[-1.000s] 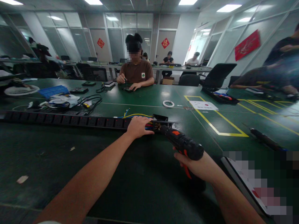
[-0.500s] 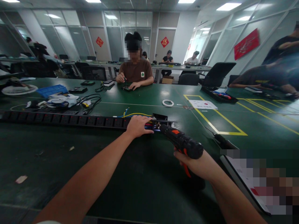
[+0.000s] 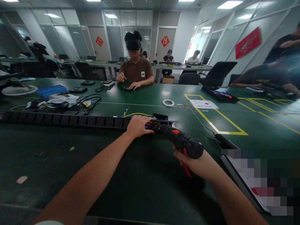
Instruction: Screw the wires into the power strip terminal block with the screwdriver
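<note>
My left hand (image 3: 138, 126) presses down on the right end of a long black power strip (image 3: 70, 120) that lies across the green table; its fingers curl over the strip's edge. Blue, yellow and red wires (image 3: 133, 115) come out at that end. In my right hand (image 3: 199, 165) is a black and orange electric screwdriver (image 3: 181, 142), gripped by the handle. Its tip points at the open end of the strip, just right of my left fingers.
A white tape roll (image 3: 168, 102) and a sheet of paper (image 3: 203, 104) lie beyond, inside yellow floor-tape lines (image 3: 220, 120). Cables and a blue tray (image 3: 52, 91) sit at left. A person in a brown shirt (image 3: 136, 72) works opposite. A black tool (image 3: 222, 140) lies right.
Both hands hold their places on the strip and the screwdriver. The view has shifted slightly; a black tool at the right now lies nearer the middle.
</note>
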Demonstrator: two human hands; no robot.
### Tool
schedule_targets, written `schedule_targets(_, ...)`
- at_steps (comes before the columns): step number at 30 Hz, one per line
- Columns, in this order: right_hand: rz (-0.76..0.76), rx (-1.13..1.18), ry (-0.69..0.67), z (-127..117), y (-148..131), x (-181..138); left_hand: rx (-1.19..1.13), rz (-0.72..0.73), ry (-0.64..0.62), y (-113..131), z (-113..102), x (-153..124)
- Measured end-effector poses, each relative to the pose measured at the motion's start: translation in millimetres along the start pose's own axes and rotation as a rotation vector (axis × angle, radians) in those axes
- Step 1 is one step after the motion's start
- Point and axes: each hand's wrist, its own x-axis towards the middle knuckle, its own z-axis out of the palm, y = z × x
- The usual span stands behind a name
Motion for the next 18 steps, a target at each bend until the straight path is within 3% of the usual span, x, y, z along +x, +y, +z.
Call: schedule_targets(18,-0.022,-0.015,-0.014,-1.4,-3.4,-1.0,-0.016,-0.008,-0.023,0.1,-0.8,-0.2)
